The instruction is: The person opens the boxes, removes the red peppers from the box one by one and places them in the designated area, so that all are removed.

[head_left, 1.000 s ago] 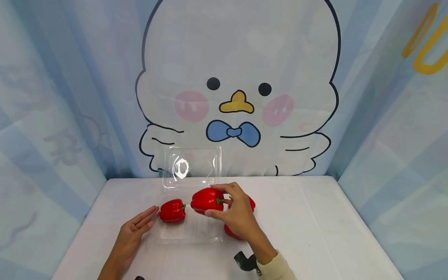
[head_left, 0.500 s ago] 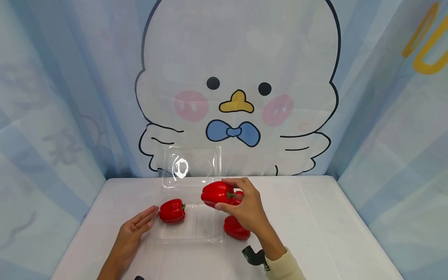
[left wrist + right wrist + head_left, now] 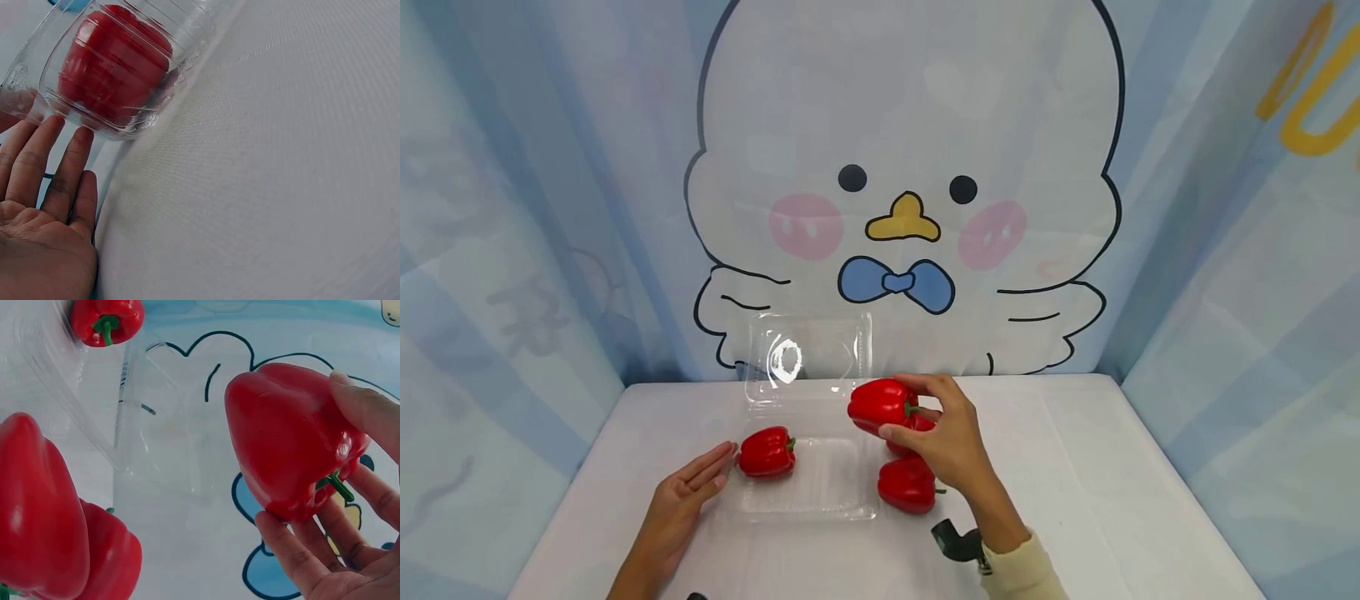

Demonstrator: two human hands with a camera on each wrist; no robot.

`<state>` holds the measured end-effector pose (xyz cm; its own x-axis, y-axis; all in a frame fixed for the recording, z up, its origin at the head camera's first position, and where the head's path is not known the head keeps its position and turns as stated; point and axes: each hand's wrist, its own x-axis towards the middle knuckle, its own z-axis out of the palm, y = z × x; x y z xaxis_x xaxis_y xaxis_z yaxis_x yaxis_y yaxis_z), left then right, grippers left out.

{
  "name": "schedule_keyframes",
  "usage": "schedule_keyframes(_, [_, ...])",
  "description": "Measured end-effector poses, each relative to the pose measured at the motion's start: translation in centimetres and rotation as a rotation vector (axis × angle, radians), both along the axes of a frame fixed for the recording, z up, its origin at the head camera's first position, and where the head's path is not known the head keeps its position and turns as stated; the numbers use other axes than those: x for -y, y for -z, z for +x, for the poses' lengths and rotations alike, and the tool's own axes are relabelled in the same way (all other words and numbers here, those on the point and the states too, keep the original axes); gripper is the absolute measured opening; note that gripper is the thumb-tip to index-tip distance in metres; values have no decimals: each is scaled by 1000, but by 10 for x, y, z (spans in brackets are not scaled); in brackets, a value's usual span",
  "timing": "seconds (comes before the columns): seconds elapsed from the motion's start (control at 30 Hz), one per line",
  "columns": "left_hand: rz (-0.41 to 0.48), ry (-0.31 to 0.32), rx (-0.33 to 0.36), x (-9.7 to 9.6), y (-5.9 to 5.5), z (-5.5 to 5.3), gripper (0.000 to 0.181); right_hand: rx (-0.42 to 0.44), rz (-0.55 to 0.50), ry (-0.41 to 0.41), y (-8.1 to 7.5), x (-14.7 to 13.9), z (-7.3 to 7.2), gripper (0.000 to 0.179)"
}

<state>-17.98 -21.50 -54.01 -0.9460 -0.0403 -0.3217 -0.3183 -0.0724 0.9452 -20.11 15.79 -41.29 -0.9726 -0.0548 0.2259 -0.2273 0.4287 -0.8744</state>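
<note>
My right hand point(image 3: 951, 433) grips a red bell pepper point(image 3: 880, 404) by its stem end, thumb on one side and fingers on the other. In the right wrist view this held pepper point(image 3: 287, 437) is raised, green stem toward the palm. Straight fingers of my left hand point(image 3: 681, 504) lie at the left wall of a clear plastic clamshell box point(image 3: 838, 479). Inside the box, at its left, sits another bell pepper point(image 3: 767, 452); the left wrist view shows this pepper point(image 3: 115, 65) through the wall.
Right of the box lies a red bell pepper point(image 3: 907, 484), with another pepper point(image 3: 910, 437) behind it, partly hidden by my right hand. The box's lid point(image 3: 810, 358) stands raised at the back. A white cloth covers the table point(image 3: 1075, 500), and a printed curtain point(image 3: 910, 333) hangs behind.
My right hand has moved right and a little up in the head view, carrying the pepper away from the box's middle. The left hand has stayed at the wall.
</note>
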Motion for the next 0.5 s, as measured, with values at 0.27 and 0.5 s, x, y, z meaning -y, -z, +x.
schedule_keyframes(0.27, [-9,4,9,0,0,0,72,-30,21,37,0,-16,-2,69])
schedule_keyframes(0.5, [-10,6,15,0,0,0,74,-44,44,80,3,-32,-4,70])
